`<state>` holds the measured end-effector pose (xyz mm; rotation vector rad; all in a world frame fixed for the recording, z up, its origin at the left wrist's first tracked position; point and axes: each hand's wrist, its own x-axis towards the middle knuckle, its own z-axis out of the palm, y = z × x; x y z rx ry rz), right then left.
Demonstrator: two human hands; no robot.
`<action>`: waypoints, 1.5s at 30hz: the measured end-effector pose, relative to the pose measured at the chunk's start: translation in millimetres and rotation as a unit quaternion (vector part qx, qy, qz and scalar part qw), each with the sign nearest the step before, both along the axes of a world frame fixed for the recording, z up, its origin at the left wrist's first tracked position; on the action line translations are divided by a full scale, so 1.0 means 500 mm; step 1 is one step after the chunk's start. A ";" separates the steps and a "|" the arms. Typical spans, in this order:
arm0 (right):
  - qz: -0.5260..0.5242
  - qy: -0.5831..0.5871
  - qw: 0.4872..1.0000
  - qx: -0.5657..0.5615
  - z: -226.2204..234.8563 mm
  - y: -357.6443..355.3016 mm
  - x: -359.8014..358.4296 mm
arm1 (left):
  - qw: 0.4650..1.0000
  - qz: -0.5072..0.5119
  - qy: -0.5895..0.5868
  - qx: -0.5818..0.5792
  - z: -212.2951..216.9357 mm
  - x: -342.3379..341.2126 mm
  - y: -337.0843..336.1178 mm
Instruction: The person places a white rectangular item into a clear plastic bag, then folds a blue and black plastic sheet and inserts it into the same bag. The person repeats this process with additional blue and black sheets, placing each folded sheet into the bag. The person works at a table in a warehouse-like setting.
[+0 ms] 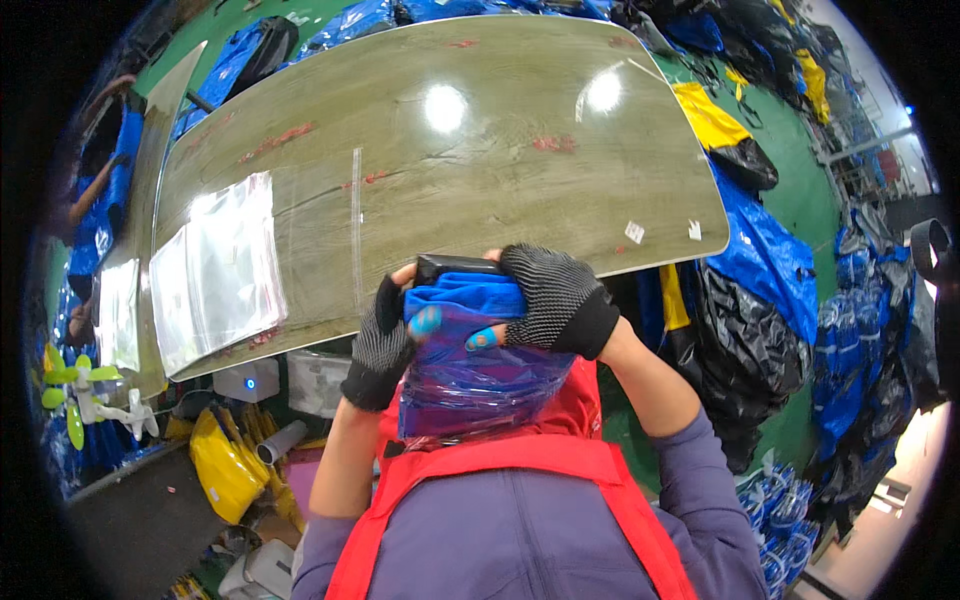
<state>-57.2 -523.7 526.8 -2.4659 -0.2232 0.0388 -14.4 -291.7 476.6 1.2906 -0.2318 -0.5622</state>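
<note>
Close to my body, at the table's near edge, I hold a folded blue bundle [462, 296] with a black end facing away from me. A clear plastic bag [485, 385] covers its near part and wrinkles against my red apron. My left hand [385, 335], in a dark fingerless glove, is closed on the bundle's left side. On the right side, my right hand [555, 300] grips it in a matching glove, thumb on top. Both thumbs show blue nails. The fingers under the bundle are mostly hidden.
Flat clear plastic bags [225, 265] lie in a stack on the left of the wood-look table [480, 190]. Blue and black bundles [755, 335] crowd the floor at right. A small green fan [80, 385] and yellow folded pieces [225, 465] are at lower left. Another person's arm [95, 190] shows far left.
</note>
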 end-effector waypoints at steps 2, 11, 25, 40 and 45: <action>-0.006 0.026 1.000 -0.013 -0.006 0.011 0.009 | 0.993 -0.045 0.019 -0.106 -0.006 -0.019 0.010; -0.031 0.043 0.998 -0.038 -0.027 0.015 0.035 | 0.986 -0.104 0.083 0.105 -0.023 -0.007 0.020; -0.002 0.046 0.979 0.197 -0.032 -0.082 0.033 | 0.973 0.146 -0.135 0.121 -0.068 0.036 0.031; -0.144 -0.141 0.950 0.240 -0.151 -0.054 -0.010 | 0.949 0.133 -0.257 0.127 -0.071 0.098 0.035; -0.199 -0.160 0.933 0.254 -0.143 -0.056 0.031 | 0.951 0.151 -0.237 0.129 0.008 0.134 0.001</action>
